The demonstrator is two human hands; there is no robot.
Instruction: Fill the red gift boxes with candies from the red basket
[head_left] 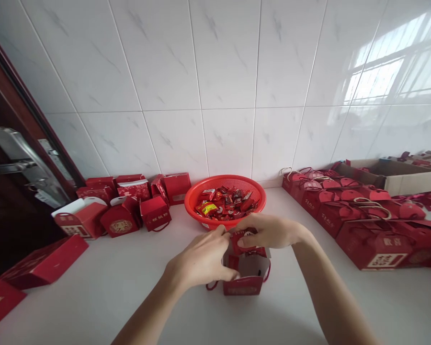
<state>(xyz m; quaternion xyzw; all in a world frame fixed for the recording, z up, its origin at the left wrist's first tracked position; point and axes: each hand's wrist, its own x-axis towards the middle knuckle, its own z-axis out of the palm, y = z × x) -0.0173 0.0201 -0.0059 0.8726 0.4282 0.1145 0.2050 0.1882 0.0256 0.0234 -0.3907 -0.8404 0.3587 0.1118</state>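
Note:
An open red gift box [243,288] with a cord handle stands on the white table in front of me. My left hand [199,258] grips its left side, the thumb at the near rim and the fingers at the back. Over the box's far part, my right hand [269,232] is closed on a red printed sweet packet [253,240], its thumb on top. The packet's lower end is at the box opening; my fingers hide part of it. Just behind both hands sits a red plastic basket [191,203] of wrapped sweets [232,203].
Several red boxes [118,223] stand at the left, with more lying at the near left [48,261]. Rows of closed red boxes [359,239] with cord handles fill the right, before an open carton [411,183]. A tiled wall [226,139] rises behind; a door handle [21,165] is at far left.

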